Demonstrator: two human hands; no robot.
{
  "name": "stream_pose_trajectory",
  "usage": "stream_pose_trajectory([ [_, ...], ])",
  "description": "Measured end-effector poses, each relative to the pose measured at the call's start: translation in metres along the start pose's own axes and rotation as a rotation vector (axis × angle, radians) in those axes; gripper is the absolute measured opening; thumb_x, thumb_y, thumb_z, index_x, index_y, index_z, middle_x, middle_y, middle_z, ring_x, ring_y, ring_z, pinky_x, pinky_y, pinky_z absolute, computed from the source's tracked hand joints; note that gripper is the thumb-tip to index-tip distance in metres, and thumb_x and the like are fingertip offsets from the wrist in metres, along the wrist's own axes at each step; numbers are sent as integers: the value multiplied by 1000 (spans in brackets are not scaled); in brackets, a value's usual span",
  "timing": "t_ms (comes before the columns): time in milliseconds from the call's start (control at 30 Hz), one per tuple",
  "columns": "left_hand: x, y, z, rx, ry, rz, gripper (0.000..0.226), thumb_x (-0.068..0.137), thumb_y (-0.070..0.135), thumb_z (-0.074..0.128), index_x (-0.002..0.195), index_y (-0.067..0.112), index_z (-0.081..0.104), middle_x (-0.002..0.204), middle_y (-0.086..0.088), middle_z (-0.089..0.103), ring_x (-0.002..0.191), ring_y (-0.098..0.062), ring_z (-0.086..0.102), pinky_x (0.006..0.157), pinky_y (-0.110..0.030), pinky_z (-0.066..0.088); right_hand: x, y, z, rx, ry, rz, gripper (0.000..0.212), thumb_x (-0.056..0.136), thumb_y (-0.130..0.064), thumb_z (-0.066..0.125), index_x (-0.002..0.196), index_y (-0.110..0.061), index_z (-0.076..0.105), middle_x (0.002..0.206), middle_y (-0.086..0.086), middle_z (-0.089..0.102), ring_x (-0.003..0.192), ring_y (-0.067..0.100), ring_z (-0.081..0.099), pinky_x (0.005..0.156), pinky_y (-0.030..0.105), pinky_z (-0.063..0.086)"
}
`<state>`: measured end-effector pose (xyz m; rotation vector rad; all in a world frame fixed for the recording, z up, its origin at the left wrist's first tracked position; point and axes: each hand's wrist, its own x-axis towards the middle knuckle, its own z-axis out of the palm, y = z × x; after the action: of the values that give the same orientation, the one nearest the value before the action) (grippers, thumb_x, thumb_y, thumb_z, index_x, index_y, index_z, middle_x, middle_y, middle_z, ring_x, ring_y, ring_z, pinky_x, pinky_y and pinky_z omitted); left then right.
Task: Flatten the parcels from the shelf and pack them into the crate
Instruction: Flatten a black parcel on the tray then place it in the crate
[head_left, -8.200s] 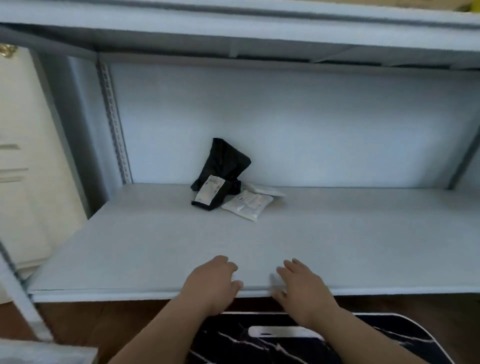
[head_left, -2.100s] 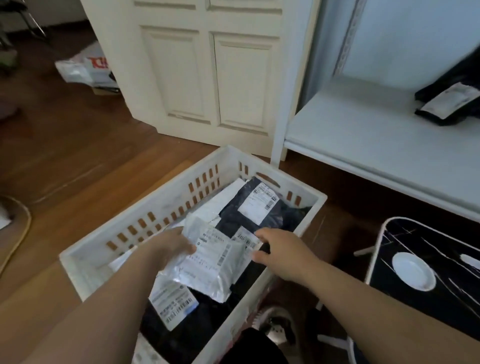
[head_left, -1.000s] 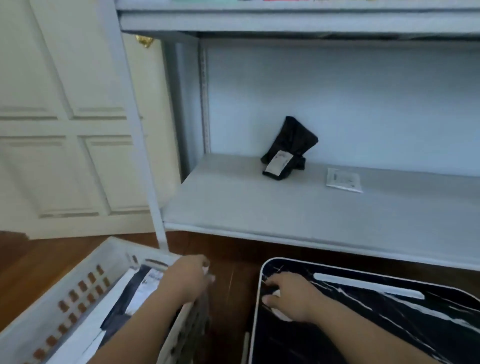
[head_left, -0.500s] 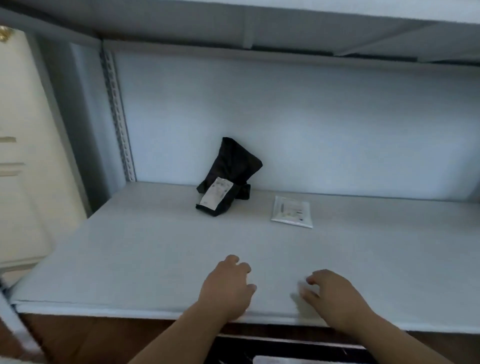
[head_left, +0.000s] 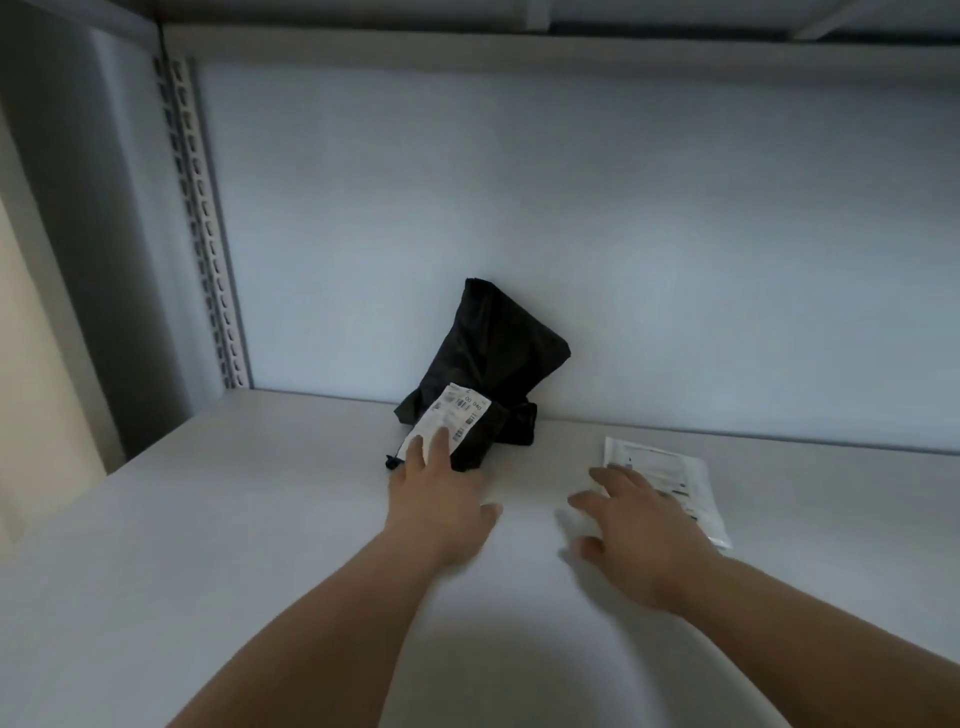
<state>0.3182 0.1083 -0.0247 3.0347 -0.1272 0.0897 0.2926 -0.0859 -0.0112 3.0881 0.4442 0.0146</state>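
Note:
A bulging black parcel (head_left: 488, 364) with a white label leans against the back wall of the white shelf (head_left: 260, 519). My left hand (head_left: 441, 493) reaches over the shelf with straight fingers, its fingertips at the label on the parcel's lower front. A flat white parcel (head_left: 675, 478) lies on the shelf to the right. My right hand (head_left: 639, 525) is spread with fingers extended, its fingertips over the white parcel's near left edge. The crate is out of view.
A grey slotted upright (head_left: 202, 223) stands at the shelf's back left corner. The underside of the shelf above (head_left: 519, 15) runs across the top. A cream surface (head_left: 31, 364) shows at the far left.
Both hands have moved from the shelf's front edge deep into the shelf, the left up to the black parcel, the right up to the white one. The view has closed in.

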Motion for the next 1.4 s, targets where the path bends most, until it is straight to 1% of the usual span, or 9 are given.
stream_pose_trajectory([
  [133, 44, -8, 4, 26, -200, -48, 52, 94, 60, 32, 143, 45, 33, 159, -9, -14, 146, -38, -1, 116, -52, 16, 57, 10, 4, -23, 2, -18, 52, 100, -40, 42, 149, -28, 30, 160, 2, 12, 148, 20, 6, 116, 38, 19],
  [200, 53, -11, 14, 114, -224, -46, 56, 94, 60, 30, 143, 33, 35, 155, -13, 20, 136, -34, 33, 105, -42, 34, 86, 13, 12, 7, -8, -10, 51, 100, -37, 43, 149, -28, 30, 160, 2, 13, 147, 21, 9, 117, 38, 21],
  [300, 59, -20, 22, 141, 54, -25, 38, 97, 41, 39, 122, 15, 50, 124, -9, 56, 111, -29, 55, 78, -31, 37, 118, 6, 20, 43, -11, -22, 49, 102, -33, 39, 150, -28, 29, 161, 4, 11, 146, 24, 13, 117, 36, 18],
  [500, 67, -42, 15, -10, 198, -37, 15, 90, 16, 51, 102, 6, 52, 105, -13, 59, 91, -28, 57, 70, -28, 36, 163, -21, 42, 75, -8, 13, 44, 102, -47, 27, 146, -49, 26, 161, 4, -9, 143, 37, 11, 115, 48, 15],
  [700, 75, -55, 20, -1, 159, 3, 26, 88, 17, 54, 67, 12, 39, 73, -5, 45, 77, -22, 46, 68, -28, 38, 183, -31, 56, -169, -73, -24, 67, 89, -50, 4, 145, -26, 33, 155, 4, 27, 137, 32, 24, 107, 59, 26],
  [900, 61, -60, 21, -280, 151, -49, 56, 75, 43, 75, 115, 12, 51, 111, -5, 57, 103, -25, 53, 73, -26, 35, 127, 12, 36, -236, 31, 5, 47, 98, -47, 38, 141, -28, 40, 142, -8, 37, 129, 21, 32, 96, 50, 37],
  [1033, 44, -39, 14, -223, 174, -16, 50, 79, 39, 71, 115, 12, 48, 104, -5, 58, 95, -24, 54, 69, -27, 36, 77, 66, 31, 27, -43, 173, 86, 85, -58, 55, 153, -20, 18, 159, -3, 16, 144, 23, 19, 115, 39, 25],
  [1233, 6, 3, 5, -240, 270, -26, 34, 87, 24, 63, 112, 6, 48, 92, -10, 59, 82, -25, 52, 64, -28, 30, 9, 64, 40, 125, -146, 190, 93, 67, -60, 40, 152, -24, 24, 156, -4, 21, 140, 27, 25, 107, 52, 35],
  [1400, -63, 34, -1, -203, 220, -51, 28, 89, 22, 59, 110, 9, 45, 82, -5, 49, 78, -26, 48, 65, -33, 32, -73, 43, 34, 174, -191, 126, 77, 84, -39, 55, 152, -25, 23, 153, -8, 23, 136, 26, 26, 102, 54, 39],
])
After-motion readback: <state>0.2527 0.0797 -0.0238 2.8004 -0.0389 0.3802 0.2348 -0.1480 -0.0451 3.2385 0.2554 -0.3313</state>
